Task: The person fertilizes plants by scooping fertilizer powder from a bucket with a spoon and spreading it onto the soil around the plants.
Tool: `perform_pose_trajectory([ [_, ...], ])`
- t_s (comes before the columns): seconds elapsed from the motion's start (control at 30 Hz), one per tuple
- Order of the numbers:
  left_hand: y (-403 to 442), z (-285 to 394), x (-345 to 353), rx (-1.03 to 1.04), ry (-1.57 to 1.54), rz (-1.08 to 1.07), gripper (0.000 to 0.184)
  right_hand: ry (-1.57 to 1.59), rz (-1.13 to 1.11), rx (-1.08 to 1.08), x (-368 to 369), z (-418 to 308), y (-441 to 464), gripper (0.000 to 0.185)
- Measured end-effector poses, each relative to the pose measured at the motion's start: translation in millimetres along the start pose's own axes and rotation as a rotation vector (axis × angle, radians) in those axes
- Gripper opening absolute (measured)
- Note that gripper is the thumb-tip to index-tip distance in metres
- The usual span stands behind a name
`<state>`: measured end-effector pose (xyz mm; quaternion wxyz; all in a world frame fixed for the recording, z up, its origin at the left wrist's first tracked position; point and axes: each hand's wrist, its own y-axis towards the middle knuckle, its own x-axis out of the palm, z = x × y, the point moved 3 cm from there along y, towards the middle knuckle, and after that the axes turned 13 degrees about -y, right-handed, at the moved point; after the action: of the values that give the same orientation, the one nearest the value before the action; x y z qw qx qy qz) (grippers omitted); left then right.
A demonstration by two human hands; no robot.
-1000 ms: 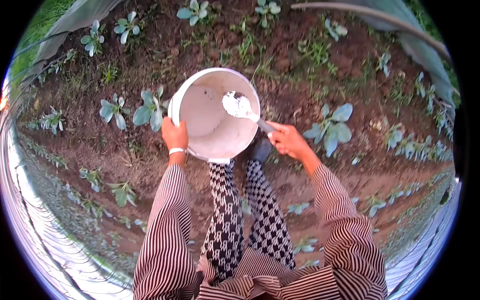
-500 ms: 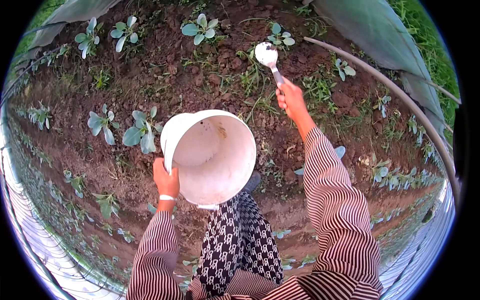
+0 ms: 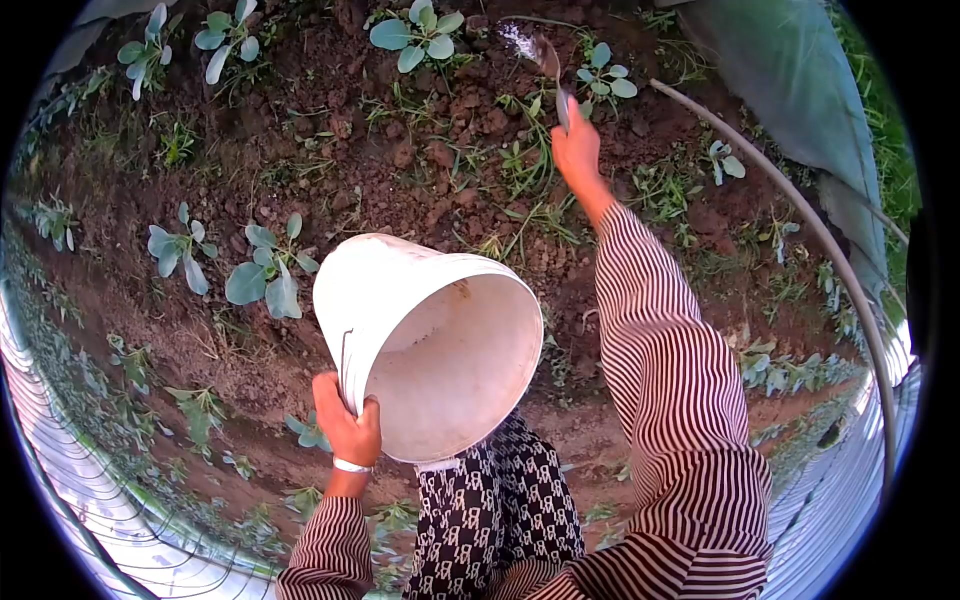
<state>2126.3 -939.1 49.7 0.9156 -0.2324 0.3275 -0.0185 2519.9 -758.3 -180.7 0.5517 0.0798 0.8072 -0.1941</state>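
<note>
My left hand [image 3: 348, 425] grips the rim of a white bucket [image 3: 385, 290], which is tilted with its mouth facing me and to the right. Inside, the visible wall is off-white with a small brownish mark. My right hand [image 3: 578, 150] is stretched forward, closed round the handle of a spoon-like scoop [image 3: 549, 60]. The scoop is tipped over the soil, and white granules [image 3: 519, 42] show just left of it. A small leafy plant [image 3: 606, 78] grows right of the scoop, and a larger one [image 3: 418, 35] stands to its left.
Rows of leafy plants [image 3: 270, 270] grow in brown soil with weeds. A curved pole [image 3: 790, 190] and green sheeting [image 3: 760, 70] border the bed at the right. My legs in patterned trousers [image 3: 490, 510] are below the bucket.
The scoop has gone from inside the bucket out over the soil ahead and has tipped, its white load now off it. The bucket has moved lower in view and tilted more.
</note>
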Motion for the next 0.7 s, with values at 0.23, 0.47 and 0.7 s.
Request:
perform_pose_trajectory([
  [0.23, 4.7, -0.4, -0.4, -0.022, -0.005, 0.006, 0.032, 1.342, -0.436, 0.885, 43.6, 11.7, -68.4, 0.004],
  [0.47, 14.7, -2.7, -7.7, -0.070, -0.037, 0.023, 0.026, 1.423, -0.434, 0.880, 71.3, 9.5, 1.6, 0.011],
  [0.7, 24.5, -2.0, -9.9, -0.115, -0.090, 0.006, 0.027, 0.999, -0.341, 0.686, 76.3, 14.3, -26.7, 0.021],
])
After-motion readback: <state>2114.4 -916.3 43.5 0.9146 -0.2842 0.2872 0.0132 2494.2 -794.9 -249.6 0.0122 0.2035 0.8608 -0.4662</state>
